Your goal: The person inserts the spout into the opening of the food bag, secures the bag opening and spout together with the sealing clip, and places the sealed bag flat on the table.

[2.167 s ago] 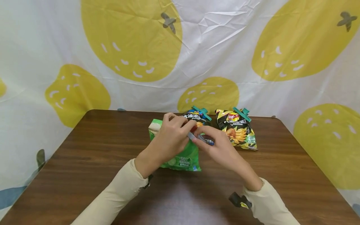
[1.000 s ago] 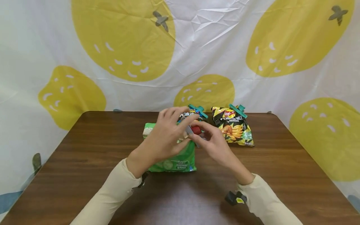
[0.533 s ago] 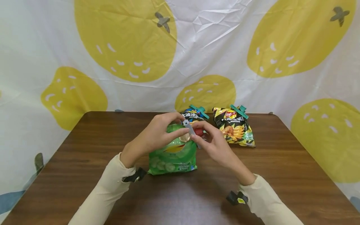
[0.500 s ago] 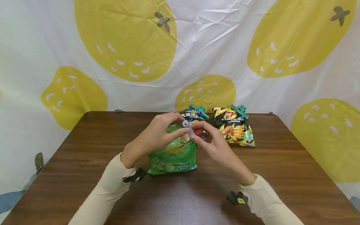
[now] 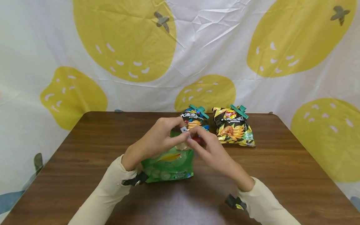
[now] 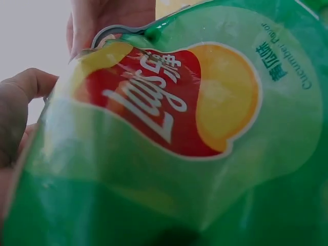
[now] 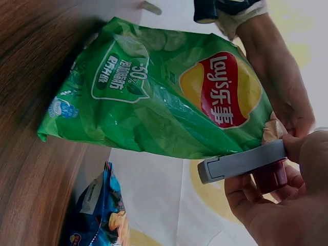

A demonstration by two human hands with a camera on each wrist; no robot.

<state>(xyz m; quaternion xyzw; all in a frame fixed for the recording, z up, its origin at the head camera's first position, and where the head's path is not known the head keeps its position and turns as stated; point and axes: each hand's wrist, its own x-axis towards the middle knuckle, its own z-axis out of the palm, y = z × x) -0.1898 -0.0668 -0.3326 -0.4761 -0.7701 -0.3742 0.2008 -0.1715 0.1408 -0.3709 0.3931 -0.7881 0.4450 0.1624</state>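
A green Lay's potato chip bag [image 5: 167, 165] hangs tilted beneath my hands, close above the table, its top edge gathered. My left hand [image 5: 156, 139] pinches the bag's gathered top, fingers partly hidden behind it. My right hand [image 5: 213, 150] holds a grey bag clip [image 7: 243, 163] with a dark red grip [image 7: 270, 177] between thumb and fingers. The clip lies against the bag's top edge in the right wrist view; only its grey tip shows between the hands in the head view. The left wrist view is mostly filled by the bag's front [image 6: 148, 102].
Behind stand two more chip bags, a blue-black one [image 5: 193, 118] and a yellow-black one [image 5: 233, 128]. Each has a green clip [image 5: 239, 111] across its top. The dark wooden table [image 5: 92, 140] ends at a hanging cloth [image 5: 135, 97] printed with yellow fruit.
Earlier my left fingers spread off the bag's top, then closed on it again. Over the last half second both hands sink slightly, and the bag's bottom shifts left and nearer.
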